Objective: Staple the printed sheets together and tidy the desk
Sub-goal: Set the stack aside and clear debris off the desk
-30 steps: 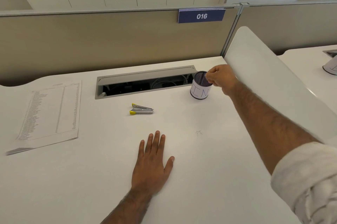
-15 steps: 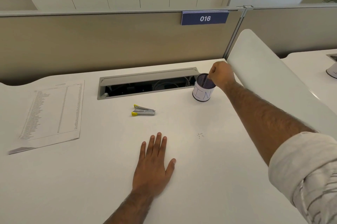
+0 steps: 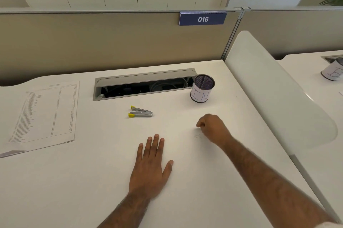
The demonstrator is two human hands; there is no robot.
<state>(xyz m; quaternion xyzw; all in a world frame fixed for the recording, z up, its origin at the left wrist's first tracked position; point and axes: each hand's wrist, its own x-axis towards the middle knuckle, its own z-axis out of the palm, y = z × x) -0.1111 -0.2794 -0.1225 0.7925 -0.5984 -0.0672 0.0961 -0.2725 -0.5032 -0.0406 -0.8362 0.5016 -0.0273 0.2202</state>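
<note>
Printed sheets (image 3: 42, 114) near desk (image 3: 74, 190) left edge — stapler (image 3: 141, 111) well apart.

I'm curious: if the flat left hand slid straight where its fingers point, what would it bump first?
Probably the stapler, though the left hand might only clip its silver end.

The papers (image 3: 42, 114) lie left on the desk (image 3: 92, 172). The stapler (image 3: 141, 111) is in the middle. The cup (image 3: 202, 88) stands back right.
</note>
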